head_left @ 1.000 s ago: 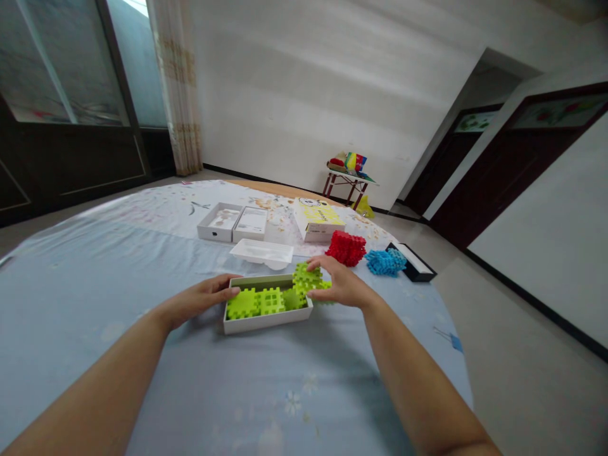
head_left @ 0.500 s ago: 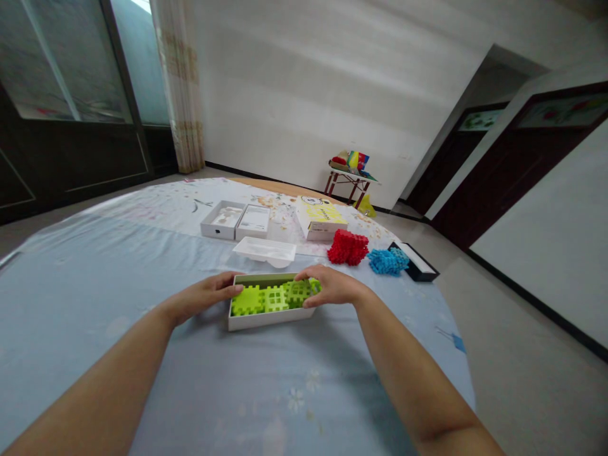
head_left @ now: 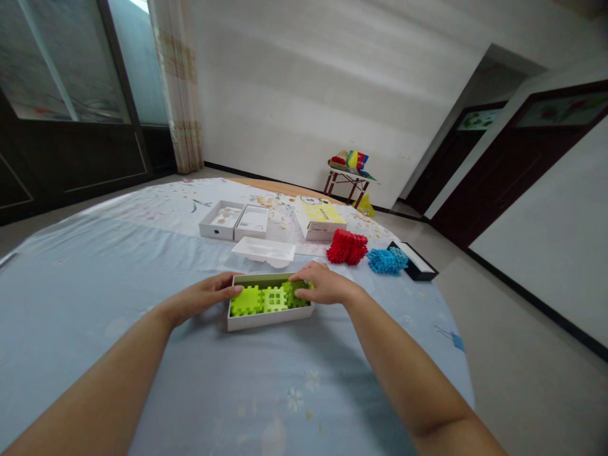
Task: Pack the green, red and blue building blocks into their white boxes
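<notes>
A shallow white box (head_left: 266, 318) lies on the light blue tablecloth (head_left: 142, 316) in front of me. Inside it sit several lime-green interlocking blocks (head_left: 261, 299) in a row. My left hand (head_left: 209, 296) rests against the box's left end, fingers curled on its rim. My right hand (head_left: 320, 286) lies over the rightmost green block at the box's right end, fingers bent down onto it and pressing on it.
Behind the box stand a white plastic tray (head_left: 264, 251), two open white boxes (head_left: 234, 221) and a yellow-topped box (head_left: 319, 218). A red block cluster (head_left: 348, 247), a blue block cluster (head_left: 387, 260) and a black box (head_left: 415, 261) lie at the right. The table edge curves away on the right.
My right hand has lowered the raised green block down into the box's right end and now lies flat over it. My left hand has stayed at the box's left end.
</notes>
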Demonstrator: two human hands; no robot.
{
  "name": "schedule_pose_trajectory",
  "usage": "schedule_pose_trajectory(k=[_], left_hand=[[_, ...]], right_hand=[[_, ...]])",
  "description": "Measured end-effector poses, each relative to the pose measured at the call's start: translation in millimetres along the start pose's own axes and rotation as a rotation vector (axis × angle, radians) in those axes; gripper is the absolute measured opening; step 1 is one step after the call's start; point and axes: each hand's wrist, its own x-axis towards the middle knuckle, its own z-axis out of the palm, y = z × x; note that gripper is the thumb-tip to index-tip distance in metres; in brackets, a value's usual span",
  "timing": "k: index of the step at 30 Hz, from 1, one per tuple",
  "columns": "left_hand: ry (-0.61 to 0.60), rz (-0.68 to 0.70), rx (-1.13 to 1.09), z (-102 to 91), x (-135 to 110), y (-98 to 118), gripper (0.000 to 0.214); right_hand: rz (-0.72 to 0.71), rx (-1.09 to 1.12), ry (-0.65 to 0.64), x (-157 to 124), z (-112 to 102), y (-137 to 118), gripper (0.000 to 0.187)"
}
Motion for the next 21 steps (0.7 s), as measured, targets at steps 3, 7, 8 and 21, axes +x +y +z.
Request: schedule_pose_trajectory(k=[3, 7, 8, 21], left_hand=[[0.001, -0.007, 0.012, 0.0, 0, 0, 0.053], [0.001, 0.002, -0.004, -0.4, 0, -1, 0.051], [0.002, 0.005, -0.007, -0.3, 0, 0, 0.05], [-0.014, -0.017, 0.023, 1.2, 0, 3, 0.052]], right_hand=[[0.001, -0.017, 0.013, -1, 0, -2, 0.031], [-0.025, -0.007, 0.02, -1, -2, -2, 0.03], [-0.021, -0.007, 0.015, 0, -2, -2, 0.03], [0.049, -0.159, 0.014, 8, 9, 0, 0.035]])
